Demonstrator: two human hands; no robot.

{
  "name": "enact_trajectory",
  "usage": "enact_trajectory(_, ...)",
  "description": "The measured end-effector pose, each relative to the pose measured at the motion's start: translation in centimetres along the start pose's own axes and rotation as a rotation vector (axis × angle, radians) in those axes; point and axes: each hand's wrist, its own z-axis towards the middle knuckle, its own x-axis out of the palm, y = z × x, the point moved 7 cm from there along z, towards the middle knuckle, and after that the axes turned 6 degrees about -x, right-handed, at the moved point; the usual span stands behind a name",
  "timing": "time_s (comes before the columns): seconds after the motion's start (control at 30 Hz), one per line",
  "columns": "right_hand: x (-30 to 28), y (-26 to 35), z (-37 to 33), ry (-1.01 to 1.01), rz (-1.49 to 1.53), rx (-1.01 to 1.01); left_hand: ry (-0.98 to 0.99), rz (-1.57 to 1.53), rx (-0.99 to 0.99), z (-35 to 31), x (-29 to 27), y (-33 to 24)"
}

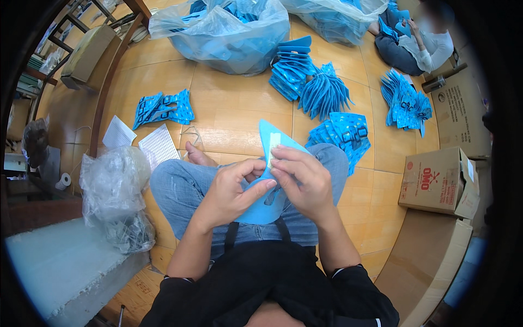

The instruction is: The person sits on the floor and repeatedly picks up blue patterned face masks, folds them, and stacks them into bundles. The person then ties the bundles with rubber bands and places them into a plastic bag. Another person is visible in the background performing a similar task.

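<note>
Above my lap is a light blue flat piece (261,211), bent or folded, with a pointed upper corner. A pale whitish strip (275,143) runs up its face. My left hand (227,189) is closed on the piece's left edge, its thumb lying across the front. The fingers of my right hand (306,188) are pinched together on the lower part of the strip. Whether they also grip the blue piece is hidden. Just beyond my right knee lies a fanned stack of patterned blue pieces (340,136) with dark loop shapes.
More blue stacks (294,68) stand ahead, with a smaller pile (163,108) to the left. Clear plastic bags (229,46) of blue pieces lie farther off. Cardboard boxes (433,180) line the right; crumpled plastic (114,185) and printed sheets (158,143) sit left. Another person (414,46) sits far right.
</note>
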Motion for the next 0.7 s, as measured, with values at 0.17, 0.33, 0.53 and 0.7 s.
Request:
enact_trajectory(0.17, -0.1, 0.4, 0.3, 0.075, 0.011, -0.006, 0.026, -0.033, 0.011, -0.1, -0.2, 0.0)
enact_trajectory(0.33, -0.2, 1.1, 0.4, 0.017, -0.107, -0.071, -0.006, -0.066, 0.010, -0.1, 0.0, 0.3)
enact_trajectory(0.53, 0.2, 1.5, -0.1, -0.035, -0.236, -0.127, 0.001, -0.102, -0.012, -0.2, 0.2, 0.2)
enact_trajectory(0.7, -0.1, 0.6, -0.4, -0.050, -0.119, -0.046, 0.052, -0.065, -0.026, -0.4, 0.4, 0.1)
